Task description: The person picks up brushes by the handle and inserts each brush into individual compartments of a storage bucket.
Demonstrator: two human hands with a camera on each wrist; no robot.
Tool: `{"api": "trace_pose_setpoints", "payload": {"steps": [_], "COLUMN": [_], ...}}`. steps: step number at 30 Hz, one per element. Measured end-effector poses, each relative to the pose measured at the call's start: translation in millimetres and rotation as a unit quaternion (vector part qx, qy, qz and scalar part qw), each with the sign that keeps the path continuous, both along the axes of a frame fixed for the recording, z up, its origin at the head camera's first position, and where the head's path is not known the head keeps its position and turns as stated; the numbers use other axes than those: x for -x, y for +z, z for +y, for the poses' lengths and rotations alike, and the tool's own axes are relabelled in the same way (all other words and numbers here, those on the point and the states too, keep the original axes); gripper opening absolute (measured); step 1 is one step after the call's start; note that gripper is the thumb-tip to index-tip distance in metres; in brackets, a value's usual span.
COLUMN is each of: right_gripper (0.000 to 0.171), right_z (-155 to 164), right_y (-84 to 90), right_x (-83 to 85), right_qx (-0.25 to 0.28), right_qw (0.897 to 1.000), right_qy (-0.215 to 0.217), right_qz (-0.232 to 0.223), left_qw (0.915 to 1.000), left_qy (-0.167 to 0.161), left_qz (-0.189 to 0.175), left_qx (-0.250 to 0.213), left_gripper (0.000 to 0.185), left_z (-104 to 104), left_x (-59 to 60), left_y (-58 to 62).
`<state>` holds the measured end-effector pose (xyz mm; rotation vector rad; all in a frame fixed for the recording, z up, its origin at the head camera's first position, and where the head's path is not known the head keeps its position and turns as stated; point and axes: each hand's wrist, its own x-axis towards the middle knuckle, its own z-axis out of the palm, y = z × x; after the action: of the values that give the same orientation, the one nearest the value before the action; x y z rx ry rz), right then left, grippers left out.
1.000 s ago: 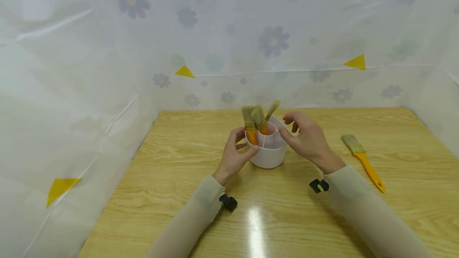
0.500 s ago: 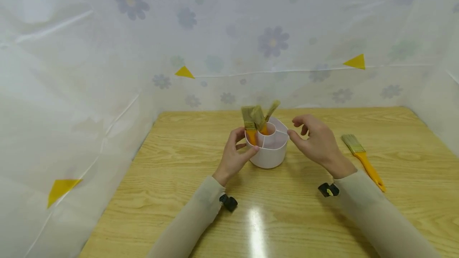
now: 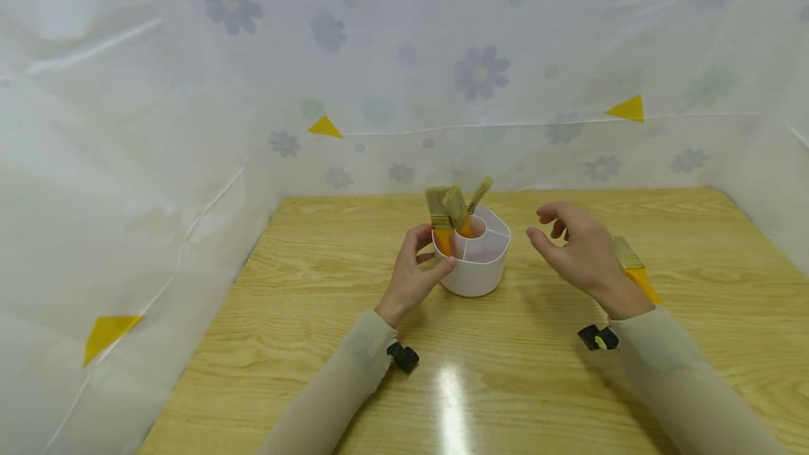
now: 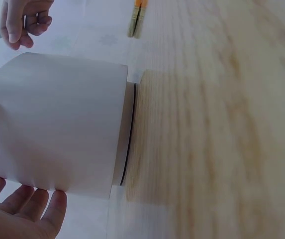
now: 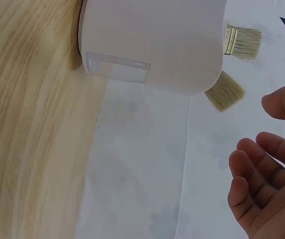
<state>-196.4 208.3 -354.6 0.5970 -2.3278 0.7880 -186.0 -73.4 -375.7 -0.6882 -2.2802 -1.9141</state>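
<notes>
Already three brushes (image 3: 456,208) stood bristle-up in the white divided holder (image 3: 475,262), which sat near the middle of the wooden worktop (image 3: 480,371). The left hand (image 3: 413,274) gripped the holder's left side, fingers and thumb curled against its wall. The right hand (image 3: 581,253) hovered empty between the holder and the one brush left out, fingers loosely bent and holding nothing. That last brush (image 3: 634,269) lay flat on the worktop, partly hidden behind the right hand. Judged from this, most of the sorting looked done: three brushes were in and one remained to be picked up and set into the holder.
</notes>
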Motion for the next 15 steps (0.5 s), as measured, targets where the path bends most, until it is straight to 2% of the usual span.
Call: {"api": "trace_pose_setpoints", "payload": {"steps": [10, 15], "right_gripper": [0.034, 0.037], "right_z": [10.9, 16.5], "right_y": [4.8, 9.8], "right_x": [-3.0, -4.6], "right_qx": [-0.009, -0.004], "right_qw": [1.0, 1.0], "right_qy": [-0.01, -0.019], "right_qz": [0.012, 0.005], "left_qw": [1.0, 1.0], "left_qy": [0.003, 0.002], "left_qz": [0.0, 0.001], "left_qx": [0.005, 0.003], "left_gripper": [0.062, 0.062], "left_z": [0.1, 0.3], "left_x": [-1.1, -1.4], "left_y": [0.4, 1.0]}}
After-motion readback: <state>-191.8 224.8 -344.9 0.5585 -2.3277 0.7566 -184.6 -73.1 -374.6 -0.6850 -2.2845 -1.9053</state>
